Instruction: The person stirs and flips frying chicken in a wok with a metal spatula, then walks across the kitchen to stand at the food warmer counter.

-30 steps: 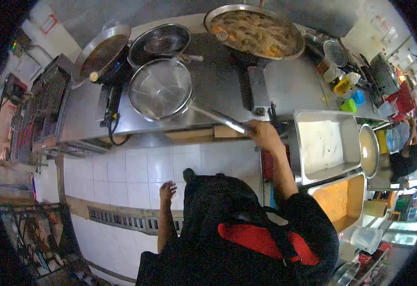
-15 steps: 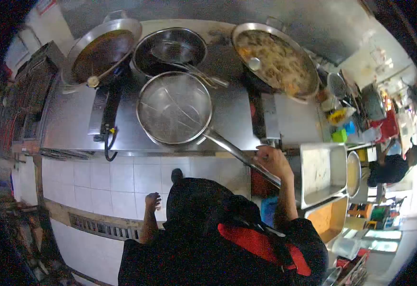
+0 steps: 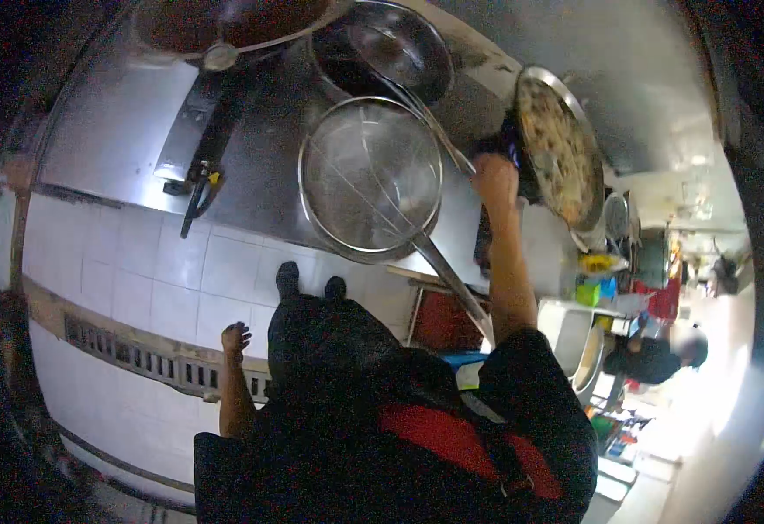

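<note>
My right hand point(image 3: 495, 182) is closed at the end of a long-handled metal utensil point(image 3: 430, 118), whose other end lies in the dark pan point(image 3: 399, 57). Below it, the large round mesh strainer point(image 3: 369, 175) rests near the counter's front edge, its long handle pointing toward my body and out of my grip. My left hand point(image 3: 236, 339) hangs low over the tiled floor, fingers loosely curled and apart, holding nothing.
A wide pan of bubbling food point(image 3: 561, 148) stands right of my right hand. Another pan with dark liquid point(image 3: 233, 22) is at the upper left. Metal trays point(image 3: 565, 327) are at the right. Another person point(image 3: 648, 356) is farther off at the right.
My right hand has let go of the strainer's handle, moved up and closed on the utensil in the dark pan. The view has turned, and the bubbling pan now appears farther right.
</note>
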`<state>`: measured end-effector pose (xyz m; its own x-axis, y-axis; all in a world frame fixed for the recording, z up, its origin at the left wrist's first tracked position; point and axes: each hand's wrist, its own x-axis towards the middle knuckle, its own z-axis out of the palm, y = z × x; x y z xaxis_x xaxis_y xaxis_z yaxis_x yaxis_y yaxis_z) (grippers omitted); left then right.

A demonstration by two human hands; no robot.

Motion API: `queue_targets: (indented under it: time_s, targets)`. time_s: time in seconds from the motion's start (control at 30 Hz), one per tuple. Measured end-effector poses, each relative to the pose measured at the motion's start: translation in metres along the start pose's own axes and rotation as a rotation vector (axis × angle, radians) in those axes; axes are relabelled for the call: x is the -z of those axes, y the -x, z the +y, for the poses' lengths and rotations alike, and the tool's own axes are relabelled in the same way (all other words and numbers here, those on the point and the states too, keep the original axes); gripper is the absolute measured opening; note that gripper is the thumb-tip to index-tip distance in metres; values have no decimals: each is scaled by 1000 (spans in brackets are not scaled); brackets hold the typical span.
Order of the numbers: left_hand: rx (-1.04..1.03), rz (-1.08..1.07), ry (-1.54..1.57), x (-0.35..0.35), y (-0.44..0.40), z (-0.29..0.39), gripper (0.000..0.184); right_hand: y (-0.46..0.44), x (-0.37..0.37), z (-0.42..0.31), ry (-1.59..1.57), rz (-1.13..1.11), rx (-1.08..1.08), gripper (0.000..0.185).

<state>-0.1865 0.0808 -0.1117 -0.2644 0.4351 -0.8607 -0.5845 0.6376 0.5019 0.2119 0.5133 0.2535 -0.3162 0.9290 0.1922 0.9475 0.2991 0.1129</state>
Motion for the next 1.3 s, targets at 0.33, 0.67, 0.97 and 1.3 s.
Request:
queue_targets:
  time_s: [0.33,0.67,0.97,1.3]
  targets:
    - [211,-2,22,10,-18,-43,25,1,0,-25,-11,-128,-85,33]
    - [6,-78,-47,-40,-23,39,28,4,-10,-16,16,-55,7,27]
    - [86,-71,57,-10,-40,19,23,0,-15,-12,-225,10,64,21]
    - [27,-222,-130,20,-76,-20,34,6,-19,-30,-970,-21,-219,30]
